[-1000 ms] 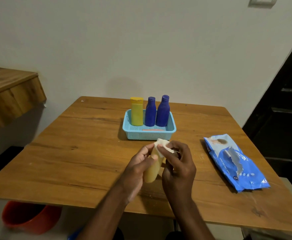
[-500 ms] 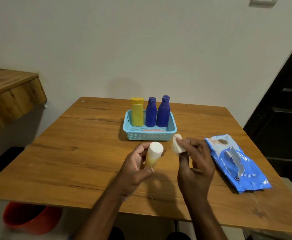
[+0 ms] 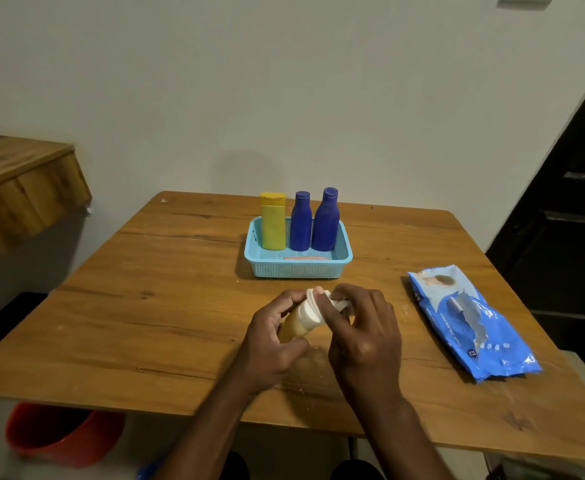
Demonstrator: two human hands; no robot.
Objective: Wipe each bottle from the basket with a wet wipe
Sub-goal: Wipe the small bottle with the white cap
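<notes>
My left hand grips a small amber bottle with a white cap, tilted with the cap pointing up and to the right. My right hand presses a white wet wipe against the cap end. Both hands are over the table's middle, just in front of the light blue basket. In the basket stand a yellow bottle and two dark blue bottles. A pinkish object lies flat on the basket floor.
A blue pack of wet wipes lies on the wooden table to the right of my hands. A red bucket sits on the floor below the table's left front. A wooden shelf juts out at left, and a dark doorway is at right.
Half a second ago my hands were apart, the bottle upright in the left and the wipe held clear in the right. Now the right hand has brought the wipe back onto the tilted bottle's cap.
</notes>
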